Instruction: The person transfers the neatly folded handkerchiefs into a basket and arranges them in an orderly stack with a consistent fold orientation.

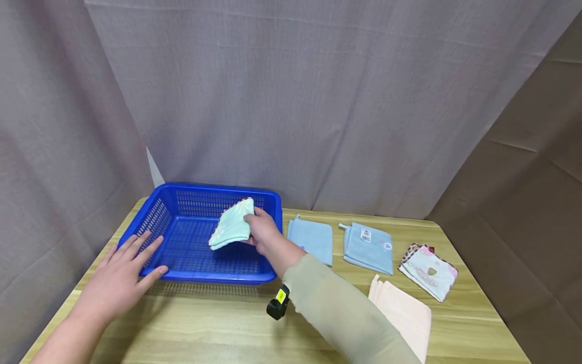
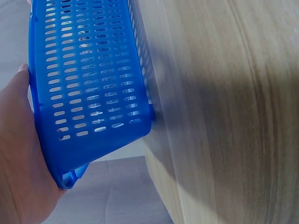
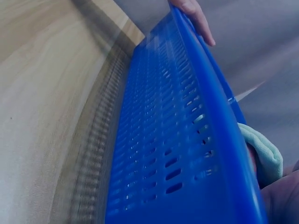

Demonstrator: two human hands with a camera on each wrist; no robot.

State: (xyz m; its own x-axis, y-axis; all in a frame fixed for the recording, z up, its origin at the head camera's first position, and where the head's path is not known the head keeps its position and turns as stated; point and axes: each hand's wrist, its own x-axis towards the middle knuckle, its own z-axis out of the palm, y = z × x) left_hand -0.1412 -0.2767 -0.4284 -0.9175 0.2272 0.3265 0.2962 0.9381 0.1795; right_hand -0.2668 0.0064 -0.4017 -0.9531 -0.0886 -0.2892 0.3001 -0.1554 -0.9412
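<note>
My right hand pinches a folded mint-green towel with a dark patterned edge, holding it over the right part of a blue plastic basket. In the right wrist view the green towel shows past the basket's rim, and most of that hand is hidden. My left hand rests with spread, straight fingers on the basket's near left corner. The left wrist view has this hand against the rim of the basket.
Right of the basket lie two folded light-blue towels, one beside it and one with a label. Farther right is a white patterned towel. A pale pink towel lies nearer, partly behind my right sleeve. Grey curtain hangs behind the table.
</note>
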